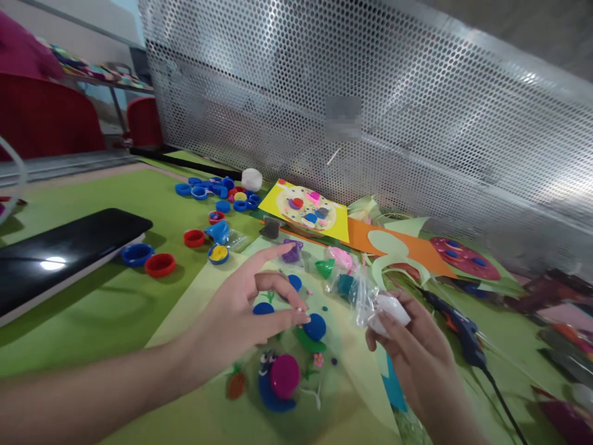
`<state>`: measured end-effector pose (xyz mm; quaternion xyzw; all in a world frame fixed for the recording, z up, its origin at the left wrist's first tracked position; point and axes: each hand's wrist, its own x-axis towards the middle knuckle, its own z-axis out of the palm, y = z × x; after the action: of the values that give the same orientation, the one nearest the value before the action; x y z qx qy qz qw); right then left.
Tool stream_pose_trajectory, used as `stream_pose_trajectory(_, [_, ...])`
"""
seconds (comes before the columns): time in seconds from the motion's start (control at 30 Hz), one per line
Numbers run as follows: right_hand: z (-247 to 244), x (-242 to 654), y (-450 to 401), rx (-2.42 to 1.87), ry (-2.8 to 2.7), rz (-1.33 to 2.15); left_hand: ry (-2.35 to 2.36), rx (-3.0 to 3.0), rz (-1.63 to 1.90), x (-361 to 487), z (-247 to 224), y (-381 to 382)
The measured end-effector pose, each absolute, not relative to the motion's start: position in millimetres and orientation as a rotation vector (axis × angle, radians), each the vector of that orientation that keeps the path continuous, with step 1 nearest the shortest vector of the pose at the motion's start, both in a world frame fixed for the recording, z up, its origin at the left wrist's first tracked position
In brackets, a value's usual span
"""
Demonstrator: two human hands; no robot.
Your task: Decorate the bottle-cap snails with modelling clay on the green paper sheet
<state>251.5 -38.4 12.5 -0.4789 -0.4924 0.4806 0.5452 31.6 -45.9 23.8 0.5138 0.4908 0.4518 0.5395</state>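
My left hand point(259, 303) hovers over a pale yellow-green sheet point(185, 364), thumb and forefinger pinched on a tiny whitish bit, perhaps modelling clay. In my right hand point(417, 346) is a small clear plastic bag with white clay point(391, 314) inside, held between thumb and fingers. Fixed or lying on the sheet are a dark blue clay snail with a magenta cap point(285, 376), blue caps point(315, 327), a small pink flower point(318, 359) and an orange-brown clay shape point(236, 385). Bagged clay in purple point(291, 250), green point(325, 267), pink point(341, 257) and teal point(346, 285) lies just beyond.
A black phone point(69, 247) lies at left, near red and blue bottle caps point(160, 265). Behind are a yellow decorated card point(340, 219) and orange paper point(361, 238), against a perforated metal panel point(370, 111). A glue gun point(458, 327) with its cable rests at right.
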Motion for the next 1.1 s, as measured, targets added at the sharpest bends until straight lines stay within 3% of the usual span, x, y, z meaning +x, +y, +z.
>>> stream_pose_trajectory(0.17, [-0.2,256.5,-29.9,-1.349,-1.447,0.909,1.264,1.059,0.952,29.8,38.9,-48.6])
stream_pose_trajectory(0.33, [-12.6,268.3,-22.1,-1.438,-1.912,0.031,1.15,1.078,0.929,26.5,32.4,-45.9])
stream_pose_trajectory(0.43, [-12.9,269.9,-22.5,-1.347,-2.024,-0.184,1.076,1.075,0.935,26.1,26.8,-43.8])
stream_pose_trajectory(0.6, [-19.4,259.4,-30.3,-1.172,-2.213,-0.153,1.052,1.058,0.912,26.4,24.7,-44.1])
stream_pose_trajectory(1.1, [-13.9,260.9,-39.5,-1.192,-2.277,-0.015,1.13,1.025,0.864,24.7,21.6,-42.3])
